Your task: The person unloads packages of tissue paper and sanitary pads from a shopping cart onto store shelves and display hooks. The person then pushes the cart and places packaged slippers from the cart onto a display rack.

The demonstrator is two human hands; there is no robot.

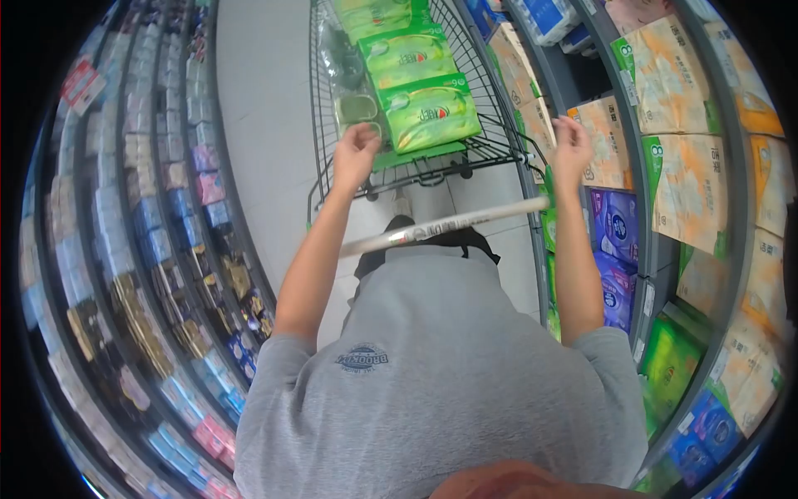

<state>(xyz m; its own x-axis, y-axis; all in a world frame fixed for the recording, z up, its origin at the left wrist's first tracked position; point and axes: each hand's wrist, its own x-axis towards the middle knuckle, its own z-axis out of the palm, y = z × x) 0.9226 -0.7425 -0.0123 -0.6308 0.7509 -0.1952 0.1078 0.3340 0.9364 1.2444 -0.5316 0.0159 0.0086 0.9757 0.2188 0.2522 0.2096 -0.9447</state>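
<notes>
Glossy, pillowy green packs are lying in a row inside the black wire cart, while the left hand is hovering beside the nearest one, fingers bunched (whether they're pinching anything, I can't tell). The right hand is hanging loosely curled, fingers slightly parted, near boxy orange packs; smooth floor tiles are giving open room left of the cart, its right edge running close to shelving.
</notes>
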